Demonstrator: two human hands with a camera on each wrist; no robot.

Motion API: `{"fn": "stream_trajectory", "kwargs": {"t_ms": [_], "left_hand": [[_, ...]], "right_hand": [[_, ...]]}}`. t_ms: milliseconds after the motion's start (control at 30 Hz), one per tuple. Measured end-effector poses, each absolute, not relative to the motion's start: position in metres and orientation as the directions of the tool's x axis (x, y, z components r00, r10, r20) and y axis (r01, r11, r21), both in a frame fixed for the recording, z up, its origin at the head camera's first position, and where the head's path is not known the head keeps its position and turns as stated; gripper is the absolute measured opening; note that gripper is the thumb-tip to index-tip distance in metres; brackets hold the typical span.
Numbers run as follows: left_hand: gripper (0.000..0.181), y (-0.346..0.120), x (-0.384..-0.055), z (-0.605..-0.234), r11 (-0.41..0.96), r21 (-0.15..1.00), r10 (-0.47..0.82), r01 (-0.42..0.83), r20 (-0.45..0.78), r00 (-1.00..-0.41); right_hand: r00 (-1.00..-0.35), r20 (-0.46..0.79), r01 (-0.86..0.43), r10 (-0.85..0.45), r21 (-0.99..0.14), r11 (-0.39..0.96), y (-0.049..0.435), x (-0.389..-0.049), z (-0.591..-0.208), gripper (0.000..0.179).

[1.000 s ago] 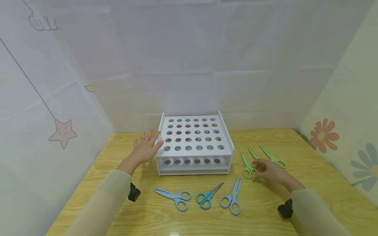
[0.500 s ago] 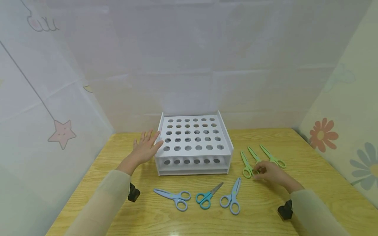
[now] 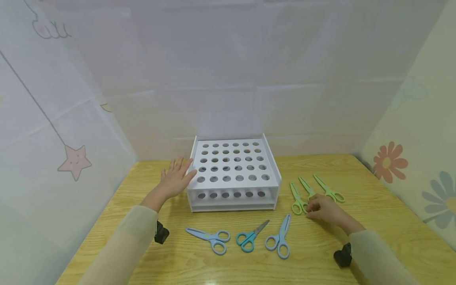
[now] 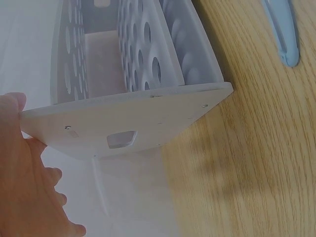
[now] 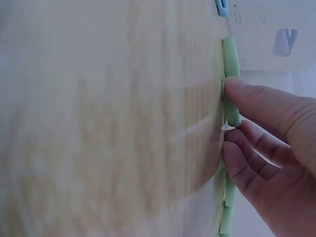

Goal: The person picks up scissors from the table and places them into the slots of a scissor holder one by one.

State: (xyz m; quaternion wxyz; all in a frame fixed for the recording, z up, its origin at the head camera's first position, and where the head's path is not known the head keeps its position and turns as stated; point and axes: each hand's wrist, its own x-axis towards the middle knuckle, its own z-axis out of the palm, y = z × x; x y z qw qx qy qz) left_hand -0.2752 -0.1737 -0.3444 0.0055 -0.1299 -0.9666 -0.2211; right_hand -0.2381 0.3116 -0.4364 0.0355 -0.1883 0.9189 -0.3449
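A white two-tier rack (image 3: 231, 183) with rows of round holes stands on the table. My left hand (image 3: 174, 180) rests at its left side with spread, straight fingers, the thumb over the top edge; the left wrist view shows this hand (image 4: 24, 182) beside the side panel (image 4: 123, 123). My right hand (image 3: 325, 209) is at the handle of the leftmost green scissors (image 3: 295, 194), thumb and curled fingers pinching a finger ring. In the right wrist view the thumb lies against the green handle (image 5: 231, 59). Two more pairs, middle green scissors (image 3: 307, 187) and right green scissors (image 3: 328, 190), lie alongside.
In front of the rack lie light-blue scissors (image 3: 211, 237), teal scissors with a metal blade (image 3: 251, 238) and another pair of light-blue scissors (image 3: 282, 239). The wooden table (image 3: 199, 269) is bordered by a pale back wall (image 3: 228, 91) and patterned side walls.
My right thumb and fingers have drawn together around the leftmost green scissors' handle, with the hand slightly lower. The left hand and the rack stay as they were.
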Motion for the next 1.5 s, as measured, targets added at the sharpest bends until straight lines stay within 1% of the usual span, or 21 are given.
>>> {"fn": "stream_trajectory", "kwargs": {"t_ms": [233, 400, 567, 767, 933, 1067, 1200, 1400, 1500], "left_hand": [[0.065, -0.175, -0.274, -0.344, 0.872, 0.419, 0.251, 0.255, 0.066, -0.966], [0.064, -0.175, -0.273, -0.343, 0.868, 0.427, 0.253, 0.254, 0.061, -0.966], [0.063, -0.174, -0.272, -0.341, 0.862, 0.438, 0.257, 0.256, 0.058, -0.965], [0.062, -0.174, -0.273, -0.341, 0.86, 0.444, 0.254, 0.251, 0.056, -0.966], [0.062, -0.174, -0.273, -0.342, 0.862, 0.44, 0.254, 0.253, 0.058, -0.966], [0.064, -0.174, -0.273, -0.343, 0.865, 0.435, 0.253, 0.251, 0.055, -0.966], [0.067, -0.174, -0.273, -0.343, 0.868, 0.429, 0.252, 0.251, 0.054, -0.966], [0.067, -0.174, -0.272, -0.342, 0.87, 0.427, 0.249, 0.245, 0.049, -0.967], [0.066, -0.174, -0.272, -0.341, 0.869, 0.429, 0.249, 0.247, 0.053, -0.967]], "right_hand": [[-0.937, 0.053, -0.303, -0.345, -0.616, 0.727, 0.308, -0.237, -0.435, 0.005], [-0.936, 0.052, -0.306, -0.347, -0.605, 0.735, 0.308, -0.236, -0.435, 0.009], [-0.941, 0.044, -0.293, -0.337, -0.607, 0.739, 0.31, -0.235, -0.434, 0.011], [-0.95, 0.057, -0.273, -0.308, -0.632, 0.725, 0.313, -0.235, -0.432, 0.006], [-0.954, 0.091, -0.277, -0.285, -0.631, 0.725, 0.313, -0.237, -0.429, 0.007], [-0.955, 0.147, -0.292, -0.256, -0.605, 0.741, 0.31, -0.235, -0.426, 0.007], [-0.955, 0.2, -0.297, -0.22, -0.611, 0.734, 0.308, -0.235, -0.422, 0.01], [-0.95, 0.258, -0.303, -0.179, -0.603, 0.738, 0.309, -0.239, -0.415, 0.007], [-0.948, 0.279, -0.296, -0.154, -0.593, 0.749, 0.308, -0.239, -0.411, 0.008]]}}
